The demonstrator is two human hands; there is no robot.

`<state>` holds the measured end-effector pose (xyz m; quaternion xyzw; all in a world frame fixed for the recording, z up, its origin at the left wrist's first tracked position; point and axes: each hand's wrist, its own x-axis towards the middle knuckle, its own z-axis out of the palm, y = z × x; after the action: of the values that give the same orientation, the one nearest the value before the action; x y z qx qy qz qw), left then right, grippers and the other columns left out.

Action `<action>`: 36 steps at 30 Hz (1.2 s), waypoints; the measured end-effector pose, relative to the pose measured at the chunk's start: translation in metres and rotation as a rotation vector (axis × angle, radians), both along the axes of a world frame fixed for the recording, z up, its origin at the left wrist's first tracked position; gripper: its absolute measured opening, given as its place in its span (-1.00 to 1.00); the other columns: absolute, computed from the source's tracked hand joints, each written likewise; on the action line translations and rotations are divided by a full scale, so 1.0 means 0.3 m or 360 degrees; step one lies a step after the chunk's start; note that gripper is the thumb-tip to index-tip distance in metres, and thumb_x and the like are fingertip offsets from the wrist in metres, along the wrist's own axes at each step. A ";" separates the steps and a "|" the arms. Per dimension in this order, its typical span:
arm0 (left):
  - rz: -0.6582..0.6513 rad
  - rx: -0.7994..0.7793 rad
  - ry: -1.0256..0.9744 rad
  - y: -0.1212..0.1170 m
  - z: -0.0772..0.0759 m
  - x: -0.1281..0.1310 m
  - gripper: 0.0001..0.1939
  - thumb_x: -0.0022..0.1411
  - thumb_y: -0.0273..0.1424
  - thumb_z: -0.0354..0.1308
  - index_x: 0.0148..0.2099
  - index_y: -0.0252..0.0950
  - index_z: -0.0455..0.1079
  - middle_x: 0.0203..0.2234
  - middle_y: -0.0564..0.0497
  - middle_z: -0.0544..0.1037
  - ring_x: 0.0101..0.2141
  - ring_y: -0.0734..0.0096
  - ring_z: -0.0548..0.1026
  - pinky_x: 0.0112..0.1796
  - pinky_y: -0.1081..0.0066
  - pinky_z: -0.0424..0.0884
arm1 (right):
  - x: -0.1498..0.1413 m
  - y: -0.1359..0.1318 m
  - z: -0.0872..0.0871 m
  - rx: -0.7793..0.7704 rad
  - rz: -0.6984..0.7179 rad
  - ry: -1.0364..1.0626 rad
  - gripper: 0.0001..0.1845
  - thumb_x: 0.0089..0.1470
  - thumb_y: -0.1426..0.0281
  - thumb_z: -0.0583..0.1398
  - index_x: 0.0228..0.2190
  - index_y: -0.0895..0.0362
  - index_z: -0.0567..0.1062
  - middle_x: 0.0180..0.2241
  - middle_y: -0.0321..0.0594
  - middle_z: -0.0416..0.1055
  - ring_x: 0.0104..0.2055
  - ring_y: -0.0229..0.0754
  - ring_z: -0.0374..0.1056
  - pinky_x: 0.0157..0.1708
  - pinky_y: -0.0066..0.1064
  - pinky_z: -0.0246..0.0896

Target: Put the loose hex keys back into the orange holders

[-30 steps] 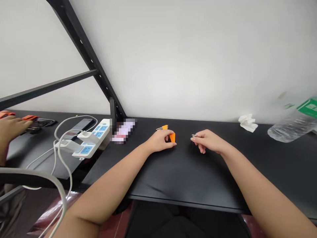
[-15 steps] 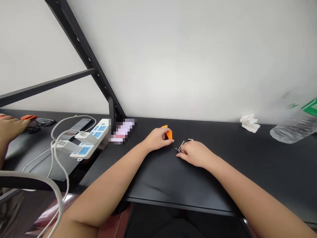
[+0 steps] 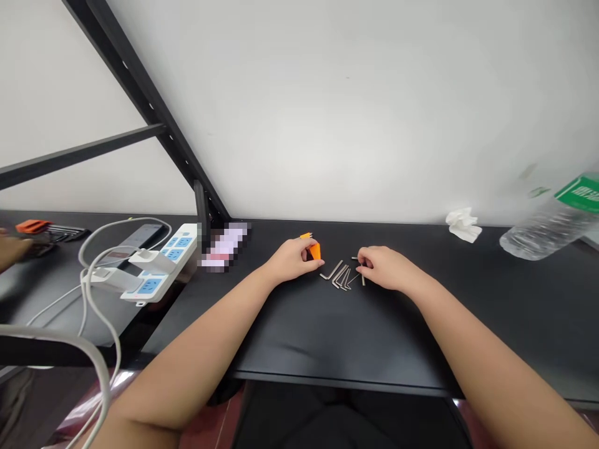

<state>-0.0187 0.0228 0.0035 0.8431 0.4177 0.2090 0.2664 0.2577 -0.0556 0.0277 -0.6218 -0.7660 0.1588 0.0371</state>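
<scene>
My left hand (image 3: 294,259) is closed around an orange hex key holder (image 3: 315,251), which stands on the black table with part of it hidden by my fingers. Several L-shaped metal hex keys (image 3: 340,275) lie loosely fanned out to the right of the holder. My right hand (image 3: 384,267) is closed at the right end of this group, thumb and forefinger pinched on a hex key (image 3: 364,280). A short metal end also shows beside the forefinger; whether it belongs to the same key I cannot tell.
On the left are a white power strip (image 3: 161,265) with chargers and cables, a phone (image 3: 131,243), and another person's blurred hand (image 3: 8,249) near an orange holder (image 3: 32,226). Crumpled tissue (image 3: 463,224) and a plastic bottle (image 3: 545,231) lie at the right. A black frame (image 3: 154,106) rises at the back left.
My right hand has shifted right and slightly up, uncovering the hex keys now spread on the table. My left hand keeps hold of the orange holder. The view has turned slightly.
</scene>
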 end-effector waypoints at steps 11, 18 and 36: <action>-0.0087 0.0111 0.0137 -0.012 0.019 0.005 -0.57 0.12 -0.14 0.33 0.02 -0.17 0.51 -0.51 0.12 0.46 -0.44 0.42 0.44 -0.37 0.39 0.35 | -0.026 0.013 -0.016 -0.0066 -0.0327 -0.0191 -0.66 0.07 0.56 0.16 -0.08 0.15 0.44 -0.18 0.04 0.53 -0.21 0.04 0.47 -0.37 -0.32 0.14; -0.0073 0.0027 0.0074 -0.021 0.028 0.008 -0.57 0.12 -0.18 0.33 0.03 -0.18 0.48 -0.51 0.15 0.48 -0.45 0.44 0.47 -0.34 0.41 0.40 | 0.019 0.047 -0.040 0.0284 -0.0337 0.0202 -0.71 0.04 0.53 0.16 -0.16 0.13 0.53 -0.24 -0.12 0.54 -0.19 -0.06 0.46 -0.23 -0.30 0.25; -0.0191 0.0164 -0.0144 -0.063 0.029 0.027 -0.54 0.10 -0.19 0.39 0.05 -0.17 0.49 -0.44 0.12 0.55 -0.40 0.44 0.50 -0.25 0.40 0.45 | -0.113 -0.020 -0.014 0.0373 -0.0399 0.1770 -0.63 0.05 0.06 0.38 -0.32 0.12 0.56 -0.48 -0.18 0.57 -0.43 -0.09 0.53 -0.27 -0.23 0.49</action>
<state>-0.0107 0.0038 0.0122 0.8688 0.3427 0.2519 0.2534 0.2239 -0.0616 0.0233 -0.5227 -0.5644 0.3701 0.5208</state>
